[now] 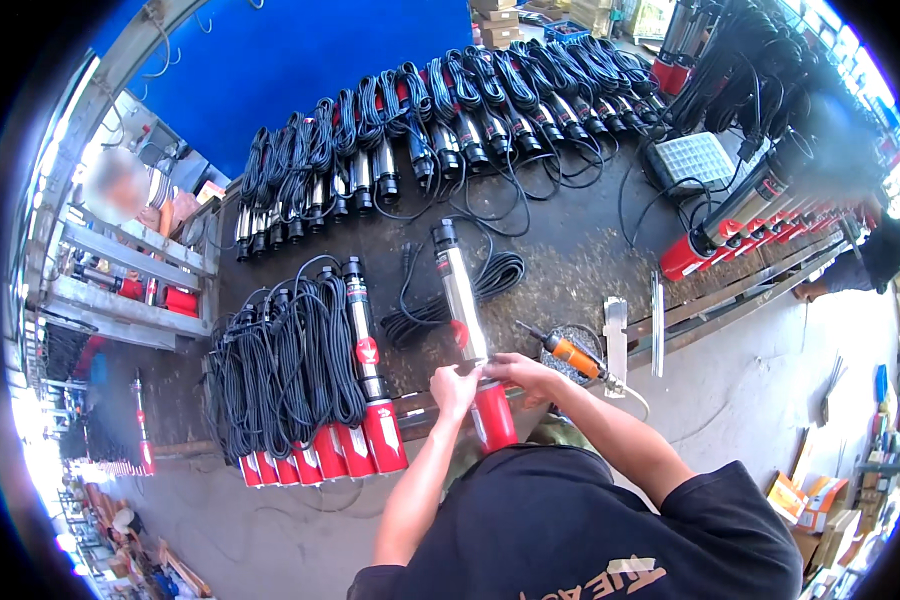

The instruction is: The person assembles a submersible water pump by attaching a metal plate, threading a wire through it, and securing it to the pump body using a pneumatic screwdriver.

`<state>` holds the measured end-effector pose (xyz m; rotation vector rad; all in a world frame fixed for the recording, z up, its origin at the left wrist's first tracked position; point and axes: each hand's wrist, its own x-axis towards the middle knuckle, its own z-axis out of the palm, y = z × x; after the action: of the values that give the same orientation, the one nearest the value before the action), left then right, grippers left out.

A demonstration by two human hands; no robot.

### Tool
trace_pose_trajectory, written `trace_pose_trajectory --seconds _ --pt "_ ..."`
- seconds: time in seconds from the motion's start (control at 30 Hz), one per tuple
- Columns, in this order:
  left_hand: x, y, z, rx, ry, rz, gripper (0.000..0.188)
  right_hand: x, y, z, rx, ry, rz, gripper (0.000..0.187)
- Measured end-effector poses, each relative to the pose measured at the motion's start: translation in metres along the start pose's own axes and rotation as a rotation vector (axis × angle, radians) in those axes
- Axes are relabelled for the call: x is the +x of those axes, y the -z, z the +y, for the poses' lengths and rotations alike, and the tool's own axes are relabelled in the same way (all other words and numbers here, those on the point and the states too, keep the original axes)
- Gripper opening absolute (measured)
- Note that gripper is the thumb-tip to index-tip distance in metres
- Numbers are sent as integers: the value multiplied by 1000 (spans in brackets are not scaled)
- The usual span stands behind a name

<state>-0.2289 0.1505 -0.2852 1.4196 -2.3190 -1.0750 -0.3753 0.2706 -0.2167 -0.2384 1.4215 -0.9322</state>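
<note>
A long pump [460, 300], silver with a red lower end [493, 415], lies across the near edge of the bench, pointing toward me. My left hand [454, 388] is closed at the joint between its silver and red parts, thumb and fingertips pressed in. From the other side my right hand [525, 374] grips the same joint, its fingers bent and partly hidden. A coiled black cable [498, 273] lies behind the pump. To the right of my right hand, an orange power screwdriver [574, 356] rests over a round dish [588, 338] of small metal parts.
On the left stands a group of red-ended pumps [383, 437] with bundled black cables [285, 370]. A long row of cabled pumps [470, 137] fills the bench's far side. Metal strips [616, 330] and a white gridded tray [692, 160] lie right. Other people are at both sides.
</note>
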Motion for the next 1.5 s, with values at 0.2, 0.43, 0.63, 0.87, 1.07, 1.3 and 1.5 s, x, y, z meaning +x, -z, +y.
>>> trace_pose_trajectory --seconds 0.2,0.43,0.63,0.87,1.07,1.3,1.5 --pt "-31 11 37 -314 5 -3 29 65 27 58 1 273 -51 62" --pt "-59 -36 23 75 -227 311 66 63 8 30 -545 323 148 64" --pt "-63 -6 70 782 -290 27 98 67 19 35 -207 256 76 51" --pt "-60 -11 94 1291 -316 -118 73 70 23 55 -231 397 141 47" --pt "-27 28 91 417 -58 -261 47 60 30 40 -371 490 174 47" --pt "1 2 26 -828 307 -429 29 43 26 34 -515 535 220 37" --pt "6 0 15 -868 378 -496 28 26 5 57 -584 710 263 38"
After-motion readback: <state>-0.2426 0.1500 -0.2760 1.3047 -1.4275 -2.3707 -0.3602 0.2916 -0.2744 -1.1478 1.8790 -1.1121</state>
